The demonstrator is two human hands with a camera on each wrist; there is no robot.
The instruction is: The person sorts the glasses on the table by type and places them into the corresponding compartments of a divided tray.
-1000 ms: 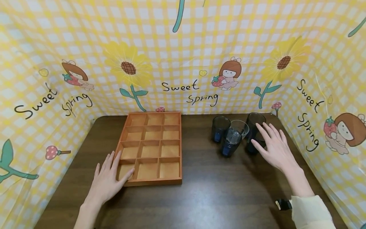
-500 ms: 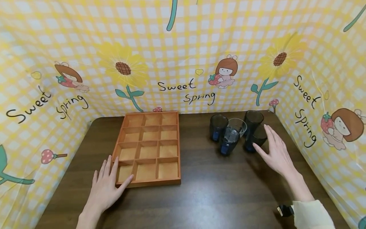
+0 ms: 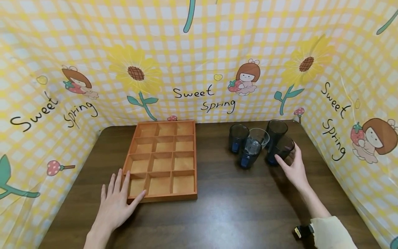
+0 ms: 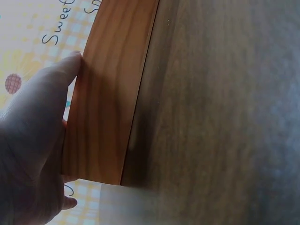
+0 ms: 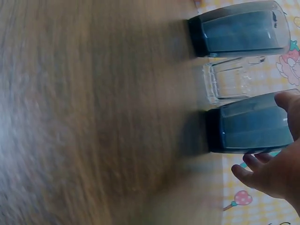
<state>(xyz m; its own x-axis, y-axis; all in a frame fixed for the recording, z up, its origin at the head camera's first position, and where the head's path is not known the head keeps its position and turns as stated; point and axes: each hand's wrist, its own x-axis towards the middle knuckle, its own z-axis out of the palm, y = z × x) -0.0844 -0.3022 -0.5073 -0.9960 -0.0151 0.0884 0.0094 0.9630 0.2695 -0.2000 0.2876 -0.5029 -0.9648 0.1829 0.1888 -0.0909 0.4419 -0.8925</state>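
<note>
My left hand [image 3: 115,202] rests at the near left corner of a wooden compartment tray [image 3: 196,162]. Its fingers stretch along the left side, and the thumb [image 4: 70,65] touches the front wall's upper edge. My right hand [image 3: 295,169] holds a dark blue-grey drinking glass [image 3: 281,148], thumb on one side and fingers on the other. The right wrist view shows this glass [image 5: 255,124] upright, with its base at the table. Close by stand another dark glass [image 3: 277,128] behind it, a clear glass [image 3: 264,135], and two more dark glasses [image 3: 238,133] to the left.
All this stands on a dark wooden table [image 3: 224,218]. A yellow checked cloth [image 3: 186,62] with printed figures hangs around the back and sides. The tray's compartments [image 3: 183,183] hold nothing. A black strap [image 3: 304,231] shows at the right sleeve.
My right hand has moved in from above and beside the front right glass and taken hold of it, and the glass now leans or sits slightly differently. The left hand stays at the tray.
</note>
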